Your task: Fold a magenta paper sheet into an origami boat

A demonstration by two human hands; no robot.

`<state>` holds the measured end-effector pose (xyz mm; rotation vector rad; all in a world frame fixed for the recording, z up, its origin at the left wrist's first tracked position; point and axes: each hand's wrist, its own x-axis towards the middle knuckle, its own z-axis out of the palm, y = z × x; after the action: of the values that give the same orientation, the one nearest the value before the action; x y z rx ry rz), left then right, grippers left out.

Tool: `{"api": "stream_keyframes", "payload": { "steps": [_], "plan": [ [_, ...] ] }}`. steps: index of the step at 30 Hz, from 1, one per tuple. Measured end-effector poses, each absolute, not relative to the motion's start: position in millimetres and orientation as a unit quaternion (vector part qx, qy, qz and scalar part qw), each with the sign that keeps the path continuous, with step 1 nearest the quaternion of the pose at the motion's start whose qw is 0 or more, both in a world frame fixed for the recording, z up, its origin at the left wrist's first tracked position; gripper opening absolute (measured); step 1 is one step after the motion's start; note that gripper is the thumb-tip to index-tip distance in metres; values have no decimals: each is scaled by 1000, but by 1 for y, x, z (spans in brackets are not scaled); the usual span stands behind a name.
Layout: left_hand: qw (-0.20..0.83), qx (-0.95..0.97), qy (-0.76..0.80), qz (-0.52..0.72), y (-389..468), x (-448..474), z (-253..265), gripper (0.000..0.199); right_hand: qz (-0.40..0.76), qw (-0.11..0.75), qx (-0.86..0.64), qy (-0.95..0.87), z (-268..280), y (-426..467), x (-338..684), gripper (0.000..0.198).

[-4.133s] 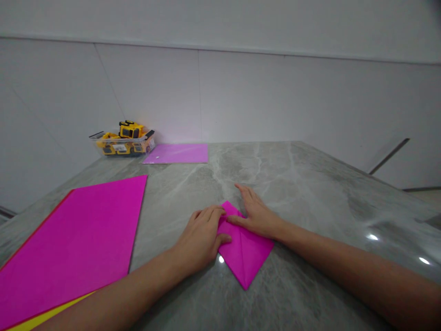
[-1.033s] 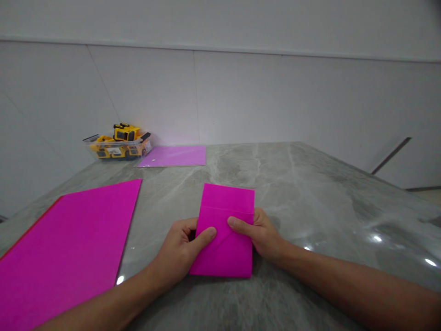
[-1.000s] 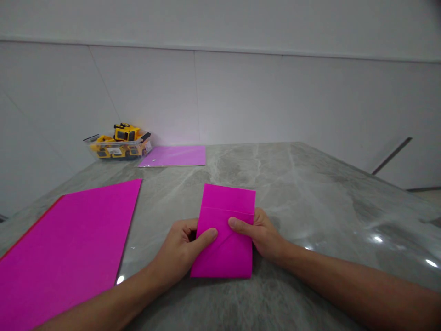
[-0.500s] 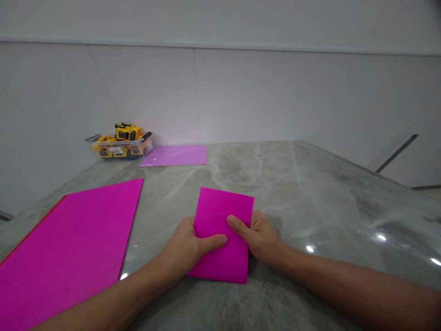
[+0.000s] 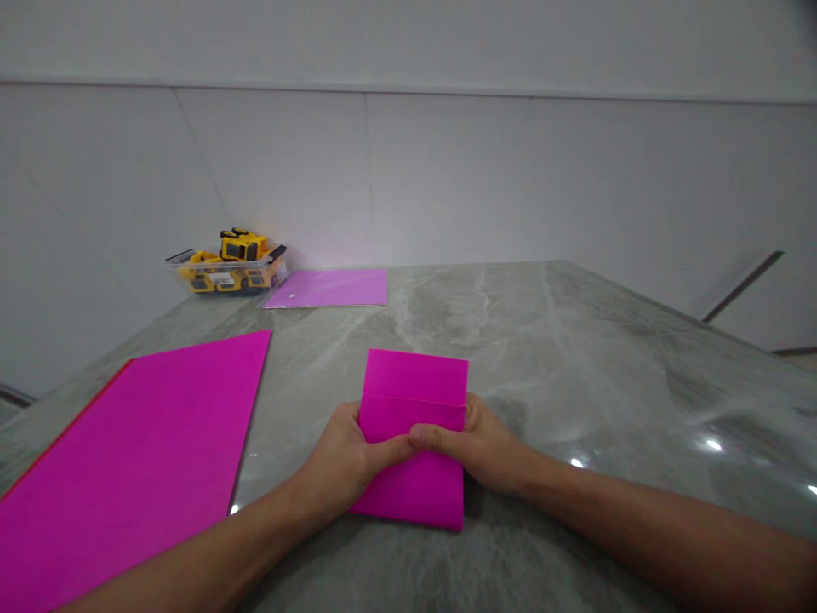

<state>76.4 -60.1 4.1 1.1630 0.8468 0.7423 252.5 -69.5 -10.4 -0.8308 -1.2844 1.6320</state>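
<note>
Between my two hands is a folded sheet of magenta paper (image 5: 414,379), with a crease or layer edge running across its upper part. My left hand (image 5: 351,460) grips its left side, thumb lying on the front face. On the right side my right hand (image 5: 485,443) holds it the same way, and the two thumb tips meet near the middle. The other fingers are behind the paper and hidden. A large magenta sheet or stack (image 5: 153,451) with a red left edge lies flat to the left, partly under my left forearm in view.
A grey marbled table (image 5: 523,340) bears everything. At the back left stands a clear plastic box (image 5: 220,277) of yellow toy trucks. Beside it lies a flat purple packet (image 5: 332,288). A white wall rises behind the table.
My right thumb has slid down and left across the paper to meet the left thumb. The paper has turned slightly in my hands, and the whole view has shifted a little.
</note>
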Motion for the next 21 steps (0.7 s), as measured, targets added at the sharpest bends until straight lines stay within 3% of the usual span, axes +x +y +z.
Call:
{"api": "stream_keyframes", "payload": {
  "steps": [7,21],
  "plan": [
    [715,538,373,245,-54,76,3,32,664,503,-355,-424,-6,-69,260,35],
    [701,573,338,256,-60,70,-2,41,674,469,-329,-466,-6,-74,262,34]
  ]
}}
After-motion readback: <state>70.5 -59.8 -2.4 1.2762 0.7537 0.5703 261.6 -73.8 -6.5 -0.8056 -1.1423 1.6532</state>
